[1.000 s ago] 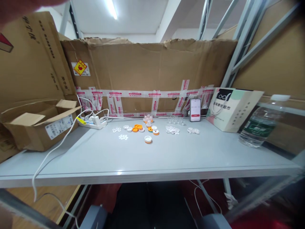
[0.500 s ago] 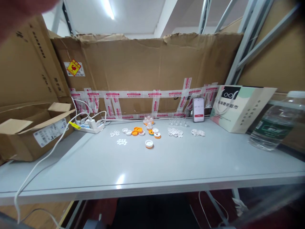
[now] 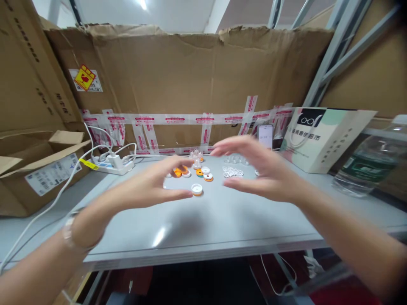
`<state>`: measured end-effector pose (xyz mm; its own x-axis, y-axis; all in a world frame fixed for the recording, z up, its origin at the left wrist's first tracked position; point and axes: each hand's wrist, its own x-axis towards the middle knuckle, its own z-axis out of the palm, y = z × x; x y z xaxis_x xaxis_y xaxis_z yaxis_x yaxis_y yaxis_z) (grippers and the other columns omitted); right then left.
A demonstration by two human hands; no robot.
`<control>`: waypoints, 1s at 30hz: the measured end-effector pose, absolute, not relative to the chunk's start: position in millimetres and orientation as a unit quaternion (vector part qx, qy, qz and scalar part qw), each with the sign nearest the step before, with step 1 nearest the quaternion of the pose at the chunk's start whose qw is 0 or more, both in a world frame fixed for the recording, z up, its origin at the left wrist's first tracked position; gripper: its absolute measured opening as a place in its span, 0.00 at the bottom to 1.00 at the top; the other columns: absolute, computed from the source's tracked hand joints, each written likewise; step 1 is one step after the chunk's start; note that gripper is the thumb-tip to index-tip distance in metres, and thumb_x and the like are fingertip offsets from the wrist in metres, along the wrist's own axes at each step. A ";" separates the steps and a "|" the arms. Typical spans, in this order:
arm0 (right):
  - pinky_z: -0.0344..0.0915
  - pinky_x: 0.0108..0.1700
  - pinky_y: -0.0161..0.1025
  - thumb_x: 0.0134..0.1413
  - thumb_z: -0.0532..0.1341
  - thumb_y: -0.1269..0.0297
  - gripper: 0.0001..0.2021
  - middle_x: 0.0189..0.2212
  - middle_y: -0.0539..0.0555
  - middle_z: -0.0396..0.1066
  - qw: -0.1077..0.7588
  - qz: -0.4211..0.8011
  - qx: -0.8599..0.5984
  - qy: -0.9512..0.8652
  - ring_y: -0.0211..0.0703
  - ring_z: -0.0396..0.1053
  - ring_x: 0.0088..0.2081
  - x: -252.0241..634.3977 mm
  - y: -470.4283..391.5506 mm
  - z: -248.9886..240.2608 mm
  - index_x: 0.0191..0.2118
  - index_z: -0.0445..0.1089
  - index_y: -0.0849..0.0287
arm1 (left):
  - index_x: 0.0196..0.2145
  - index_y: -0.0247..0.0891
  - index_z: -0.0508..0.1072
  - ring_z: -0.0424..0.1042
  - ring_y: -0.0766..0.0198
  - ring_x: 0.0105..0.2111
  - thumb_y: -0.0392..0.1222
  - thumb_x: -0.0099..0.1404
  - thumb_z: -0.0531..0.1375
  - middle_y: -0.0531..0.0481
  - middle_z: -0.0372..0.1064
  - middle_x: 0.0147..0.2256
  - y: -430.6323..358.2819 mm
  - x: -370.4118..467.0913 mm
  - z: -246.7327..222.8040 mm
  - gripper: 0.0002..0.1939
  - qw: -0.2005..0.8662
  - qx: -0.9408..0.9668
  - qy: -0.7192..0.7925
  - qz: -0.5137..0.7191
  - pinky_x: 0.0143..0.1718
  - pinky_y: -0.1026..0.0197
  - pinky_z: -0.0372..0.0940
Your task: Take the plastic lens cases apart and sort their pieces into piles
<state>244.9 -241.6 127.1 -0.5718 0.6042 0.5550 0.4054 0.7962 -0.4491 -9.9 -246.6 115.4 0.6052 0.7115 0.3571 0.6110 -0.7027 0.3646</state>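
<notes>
Nearest my end of the feed is the front edge of the table (image 3: 222,251), with both hands held out beyond it and a pale wristband (image 3: 68,231) on the left arm. The left hand (image 3: 144,186) has its thumb well apart from its fingers, and I see nothing held between them. The right hand (image 3: 273,171) is curved the same way and just as bare, its fingers and thumb facing the left's.

The white-and-orange round piece (image 3: 196,189) sits by itself near the table's middle, between the two hands. From the left grip it lies to the right, just beside the thumb tip; the left is the nearer hand. I can't tell from this one view whether that thumb touches the rim. The piece lies flat, white side up, and being round gives me no long axis across the tabletop.

Farther back, I have orange and white discs (image 3: 207,177), some hidden by the left fingers, then small white rings (image 3: 232,172) to their right. Clear plastic parts (image 3: 196,156) stand close to the back edge, before a taped cardboard panel (image 3: 178,72).
</notes>
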 end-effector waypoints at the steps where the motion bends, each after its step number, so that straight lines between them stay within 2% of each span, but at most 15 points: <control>1: 0.63 0.46 0.41 0.46 0.61 0.56 0.21 0.43 0.52 0.64 0.338 0.144 -0.294 -0.883 0.43 0.64 0.45 236.3 -230.2 119.9 0.48 0.61 0.54 | 0.51 0.46 0.61 0.64 0.58 0.44 0.54 0.56 0.58 0.50 0.63 0.46 -232.0 -4.1 99.8 0.26 0.117 0.887 0.394 0.209 0.42 0.56 0.62; 4: 0.63 0.39 0.38 0.47 0.60 0.58 0.17 0.37 0.54 0.67 0.240 0.184 -0.337 -0.891 0.41 0.65 0.38 214.1 -189.9 86.7 0.43 0.64 0.59 | 0.45 0.37 0.66 0.65 0.57 0.39 0.52 0.53 0.59 0.44 0.65 0.41 -192.0 7.6 51.3 0.24 0.148 0.881 0.421 0.159 0.38 0.57 0.61; 8: 0.59 0.36 0.36 0.45 0.61 0.56 0.17 0.33 0.53 0.65 0.194 0.210 -0.357 -0.889 0.39 0.62 0.33 203.0 -157.8 49.1 0.40 0.64 0.60 | 0.36 0.36 0.68 0.63 0.60 0.34 0.51 0.54 0.58 0.47 0.64 0.34 -172.6 15.4 17.8 0.17 0.163 0.868 0.430 0.190 0.33 0.61 0.59; 13: 0.56 0.31 0.34 0.40 0.63 0.54 0.20 0.31 0.50 0.61 0.145 0.245 -0.343 -0.895 0.37 0.58 0.31 210.0 -162.6 43.1 0.39 0.62 0.59 | 0.32 0.36 0.66 0.62 0.64 0.32 0.50 0.55 0.57 0.49 0.63 0.32 -187.5 17.4 22.0 0.14 0.197 0.866 0.412 0.203 0.30 0.63 0.57; 18: 0.56 0.32 0.32 0.37 0.66 0.54 0.24 0.31 0.49 0.59 0.086 0.324 -0.275 -0.901 0.35 0.57 0.31 218.5 -175.1 44.3 0.39 0.59 0.58 | 0.36 0.38 0.67 0.61 0.65 0.33 0.48 0.53 0.60 0.51 0.63 0.33 -205.3 14.7 30.0 0.15 0.254 0.886 0.354 0.160 0.32 0.65 0.57; 24: 0.57 0.33 0.32 0.37 0.66 0.54 0.23 0.32 0.48 0.59 0.098 0.357 -0.250 -0.894 0.35 0.57 0.32 216.7 -182.6 39.5 0.38 0.58 0.58 | 0.39 0.38 0.68 0.62 0.64 0.36 0.48 0.51 0.62 0.51 0.64 0.36 -206.8 13.9 26.5 0.19 0.274 0.885 0.337 0.168 0.37 0.63 0.58; 30: 0.58 0.35 0.33 0.36 0.67 0.55 0.24 0.32 0.48 0.60 0.097 0.358 -0.249 -0.895 0.35 0.58 0.33 216.3 -183.6 38.3 0.39 0.60 0.58 | 0.38 0.36 0.68 0.61 0.65 0.34 0.50 0.48 0.63 0.51 0.64 0.34 -205.8 13.9 23.6 0.21 0.300 0.869 0.354 0.173 0.35 0.64 0.58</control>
